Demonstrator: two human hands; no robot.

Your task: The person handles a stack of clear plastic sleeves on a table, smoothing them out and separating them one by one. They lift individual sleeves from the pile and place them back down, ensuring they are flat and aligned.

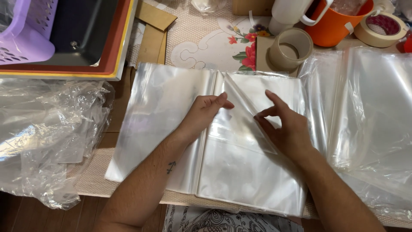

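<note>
1. Hands: both rest on a stack of clear plastic bags that lies flat at the front edge of the desk.
2. Left hand: the fingers are curled, and the grip pinches the edge of the top bag near the middle seam of the stack.
3. Right hand: the index finger points up and away; thumb and remaining fingers hold the same top bag, which is folded back into a diagonal flap.
4. Second pile of clear bags: lies just beside the stack, to the right, overlapping its edge.
5. Crumpled plastic wrap: lies well to the left.
6. Tape: a brown tape roll stands upright just behind the stack; a pale masking tape roll lies at far right.
7. Orange cup: stands between the two rolls, with a white handled jug touching its left side.
8. Purple basket: sits in a dark tray at upper left.
</note>
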